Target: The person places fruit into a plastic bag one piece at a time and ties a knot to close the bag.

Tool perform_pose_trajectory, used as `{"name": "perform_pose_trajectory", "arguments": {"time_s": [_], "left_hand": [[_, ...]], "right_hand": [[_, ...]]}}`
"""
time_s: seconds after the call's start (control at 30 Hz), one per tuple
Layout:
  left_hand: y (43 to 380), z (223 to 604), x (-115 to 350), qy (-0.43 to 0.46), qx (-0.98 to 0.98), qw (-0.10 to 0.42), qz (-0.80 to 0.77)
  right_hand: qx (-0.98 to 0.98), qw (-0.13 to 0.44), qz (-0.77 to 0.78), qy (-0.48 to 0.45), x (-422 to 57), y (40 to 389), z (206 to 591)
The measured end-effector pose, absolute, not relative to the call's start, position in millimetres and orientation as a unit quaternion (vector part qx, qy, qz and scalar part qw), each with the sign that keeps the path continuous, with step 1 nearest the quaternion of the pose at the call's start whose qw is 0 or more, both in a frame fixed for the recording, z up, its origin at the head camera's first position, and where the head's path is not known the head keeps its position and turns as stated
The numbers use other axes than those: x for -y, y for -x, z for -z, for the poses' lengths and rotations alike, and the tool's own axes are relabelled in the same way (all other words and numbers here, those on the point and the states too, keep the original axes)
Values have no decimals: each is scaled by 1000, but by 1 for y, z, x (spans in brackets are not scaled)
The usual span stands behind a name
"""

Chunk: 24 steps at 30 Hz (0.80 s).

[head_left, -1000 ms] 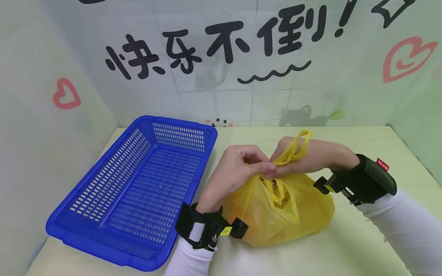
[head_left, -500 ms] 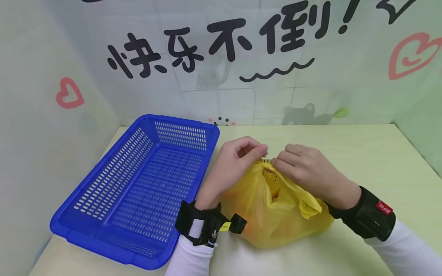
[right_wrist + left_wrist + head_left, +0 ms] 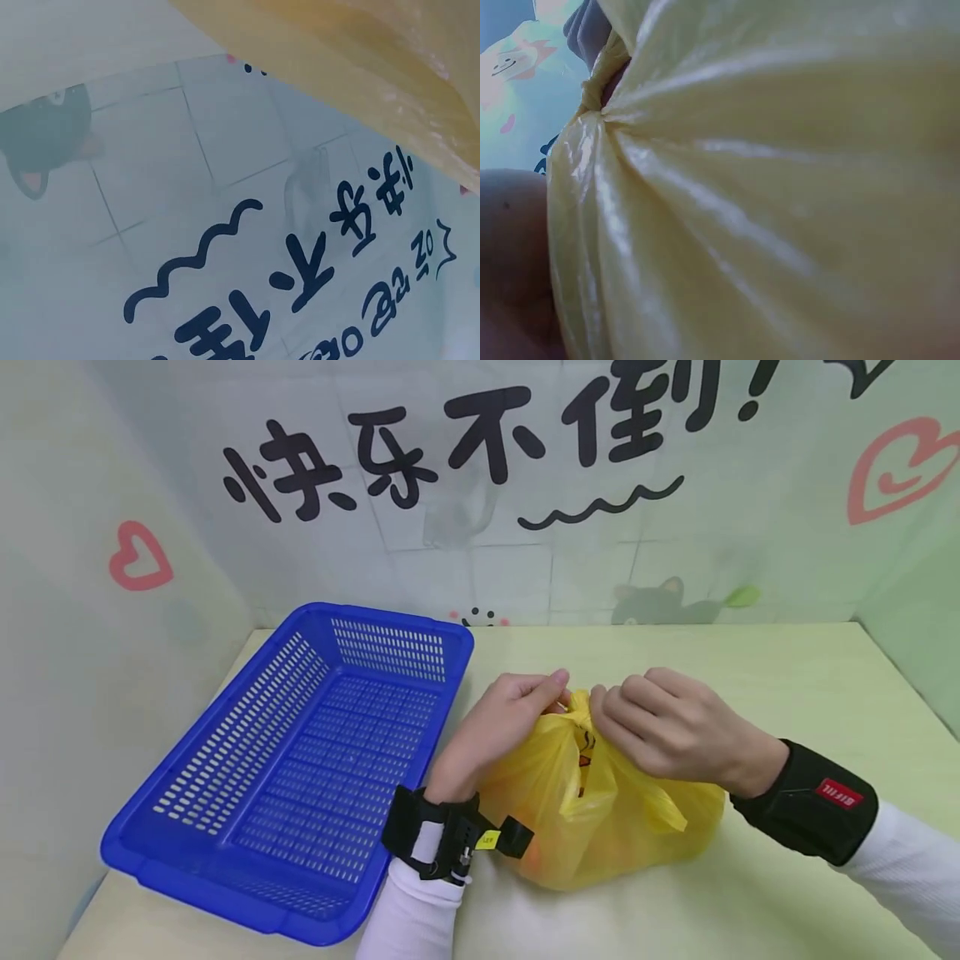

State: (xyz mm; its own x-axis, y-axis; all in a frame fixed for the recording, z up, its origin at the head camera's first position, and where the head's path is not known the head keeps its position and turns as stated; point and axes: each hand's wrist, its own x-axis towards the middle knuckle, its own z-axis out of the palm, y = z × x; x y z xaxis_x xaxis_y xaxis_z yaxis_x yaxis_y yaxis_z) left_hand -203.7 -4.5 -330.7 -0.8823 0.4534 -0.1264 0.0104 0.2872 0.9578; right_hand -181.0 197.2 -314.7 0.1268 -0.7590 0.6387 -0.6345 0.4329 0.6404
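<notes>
A full yellow plastic bag (image 3: 577, 843) rests on the table, with orange-red shapes showing faintly through it. My left hand (image 3: 502, 727) grips the left side of its gathered top, thumb uppermost and some fingertips hidden behind the plastic. Curled tightly, my right hand (image 3: 671, 727) holds the other side, and a loose yellow flap hangs below it. Between the hands a short twist of plastic stands up. In the left wrist view, folds of the bag (image 3: 742, 187) run together into a tight knot (image 3: 592, 94). The right wrist view catches only the bag's edge (image 3: 360, 67).
A blue perforated plastic basket (image 3: 337, 760) stands left of the bag, close to my left forearm. The pale table (image 3: 787, 677) meets a printed backdrop (image 3: 510, 577) behind, with side walls at left and right.
The right hand pulled from behind the upright handle loop toward the right, and now grips in a fist. The loop no longer stands up; the top is drawn tighter. The left hand shifted slightly.
</notes>
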Motion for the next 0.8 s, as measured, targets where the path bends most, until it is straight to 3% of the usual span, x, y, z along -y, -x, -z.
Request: {"name": "perform_pose_trajectory", "arguments": {"time_s": [0.13, 0.37, 0.63, 0.8], "left_hand": [[203, 330, 5, -136, -786, 225, -560], [199, 327, 3, -118, -825, 228, -503], [197, 322, 2, -126, -874, 186, -431], [197, 319, 3, -138, -823, 228, -502]], "right_hand": [[656, 551, 47, -513, -193, 184, 321], [671, 565, 2, -481, -188, 185, 333], [674, 569, -12, -470, -187, 183, 330], [675, 569, -11, -470, -187, 182, 329]]}}
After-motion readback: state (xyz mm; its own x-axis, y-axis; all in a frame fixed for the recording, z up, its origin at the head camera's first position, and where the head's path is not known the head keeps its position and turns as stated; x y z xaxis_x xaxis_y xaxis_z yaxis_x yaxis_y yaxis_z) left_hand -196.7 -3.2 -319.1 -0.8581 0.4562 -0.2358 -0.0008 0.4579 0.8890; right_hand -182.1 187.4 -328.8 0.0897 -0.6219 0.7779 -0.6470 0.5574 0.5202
